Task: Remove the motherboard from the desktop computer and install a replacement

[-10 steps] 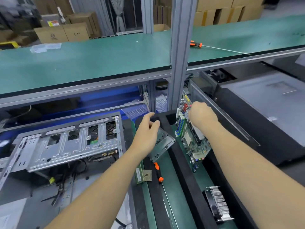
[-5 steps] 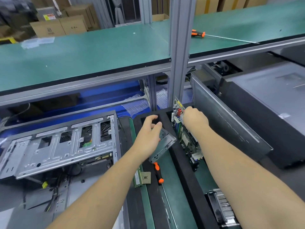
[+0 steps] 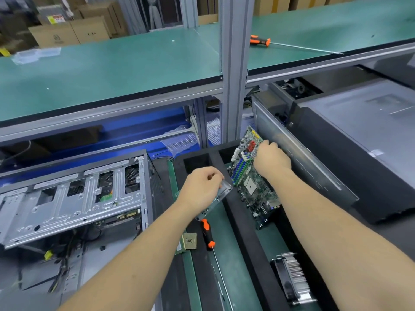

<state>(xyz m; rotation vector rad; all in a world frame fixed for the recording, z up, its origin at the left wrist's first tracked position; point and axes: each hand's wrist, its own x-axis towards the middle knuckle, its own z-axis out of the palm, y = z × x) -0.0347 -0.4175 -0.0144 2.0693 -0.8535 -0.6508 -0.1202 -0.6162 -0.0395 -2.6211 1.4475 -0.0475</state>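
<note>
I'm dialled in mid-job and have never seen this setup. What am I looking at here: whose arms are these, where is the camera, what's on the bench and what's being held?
There is no robot here: the arms belong to a person, and the one camera sits on their head, looking down at the bench. The right hand grips the upper edge of a green motherboard, which stands tilted in a black foam tray. The left hand holds a small metal plate. On the left lies the opened computer case. Near the tray lie an orange-handled screwdriver and a processor chip; a finned cooler sits lower right. A second screwdriver lies on the upper shelf.
</note>
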